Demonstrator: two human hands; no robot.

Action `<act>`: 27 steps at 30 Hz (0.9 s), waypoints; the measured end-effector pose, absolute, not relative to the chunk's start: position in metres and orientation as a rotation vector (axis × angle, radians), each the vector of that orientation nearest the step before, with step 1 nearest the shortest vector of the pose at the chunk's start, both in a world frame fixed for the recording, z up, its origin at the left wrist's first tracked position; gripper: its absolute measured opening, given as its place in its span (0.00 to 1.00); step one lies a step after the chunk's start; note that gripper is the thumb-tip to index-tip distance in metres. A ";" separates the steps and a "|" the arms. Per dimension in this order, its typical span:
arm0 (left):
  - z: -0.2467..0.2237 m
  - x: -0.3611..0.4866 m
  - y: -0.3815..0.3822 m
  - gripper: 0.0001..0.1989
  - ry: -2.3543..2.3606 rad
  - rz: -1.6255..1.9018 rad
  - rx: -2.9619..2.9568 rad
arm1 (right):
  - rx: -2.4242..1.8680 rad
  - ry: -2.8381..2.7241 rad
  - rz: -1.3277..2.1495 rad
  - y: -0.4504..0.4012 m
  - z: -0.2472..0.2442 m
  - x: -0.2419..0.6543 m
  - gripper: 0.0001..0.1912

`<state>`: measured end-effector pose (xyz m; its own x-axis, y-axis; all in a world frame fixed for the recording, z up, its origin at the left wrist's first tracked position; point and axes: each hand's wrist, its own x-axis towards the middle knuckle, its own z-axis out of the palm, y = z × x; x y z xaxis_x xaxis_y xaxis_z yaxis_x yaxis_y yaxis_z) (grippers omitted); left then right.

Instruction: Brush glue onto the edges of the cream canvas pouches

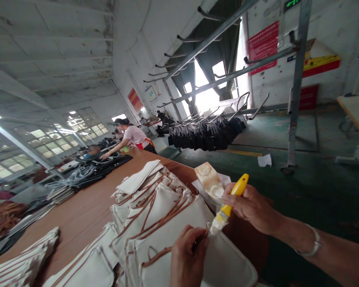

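Observation:
My right hand [251, 205] grips a paintbrush [237, 191] by its yellow handle. White paste coats the bristles, which point down and left. My left hand [189, 255] is closed, pinching the end of a thin brown strap [157, 257] close to the bristle tips. Whether bristles and strap touch is hard to tell. Both hands are over a stack of cream leather-like panels [227, 255] with brown strips along them. Behind the brush lies an open, paste-smeared pale container [206, 175] at the table's edge.
More cream panels [20, 259] lie on the brown table [86, 215] at left. Farther along, a person [136, 135] leans over dark pieces [116, 163]. A metal rack [296, 87] with dark hanging pieces [209, 133] stands beyond the table's right edge.

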<state>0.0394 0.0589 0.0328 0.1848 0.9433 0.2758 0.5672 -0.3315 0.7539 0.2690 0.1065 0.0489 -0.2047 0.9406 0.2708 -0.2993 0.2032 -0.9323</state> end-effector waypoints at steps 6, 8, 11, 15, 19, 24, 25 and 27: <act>0.028 0.037 0.050 0.12 1.364 1.071 1.945 | -0.766 -1.350 1.136 0.110 0.054 0.268 0.15; 0.025 0.036 0.048 0.12 1.356 1.097 1.955 | -0.746 -1.341 1.171 0.104 0.058 0.270 0.14; 0.020 0.037 0.046 0.12 1.351 1.119 2.019 | -0.757 -1.487 1.092 0.095 0.062 0.269 0.14; 0.013 0.040 0.041 0.10 1.328 1.205 2.166 | -0.813 -1.514 0.991 0.095 0.060 0.266 0.15; 0.012 0.039 0.034 0.07 1.306 1.305 2.389 | -0.795 -1.420 1.038 0.098 0.058 0.274 0.14; 0.019 0.035 0.027 0.07 1.239 1.223 2.729 | -0.670 -1.508 1.181 0.091 0.066 0.284 0.13; 0.021 0.034 0.026 0.07 1.236 1.194 2.780 | -0.641 -1.535 1.228 0.091 0.068 0.286 0.13; 0.022 0.033 0.024 0.08 1.223 1.163 2.885 | -0.589 -1.567 1.338 0.091 0.073 0.290 0.13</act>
<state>0.0335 0.0241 0.0222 0.4953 0.5560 0.6675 0.6947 -0.7149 0.0800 0.2905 0.0909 0.0730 -0.4248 0.8348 0.3503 -0.2154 0.2827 -0.9347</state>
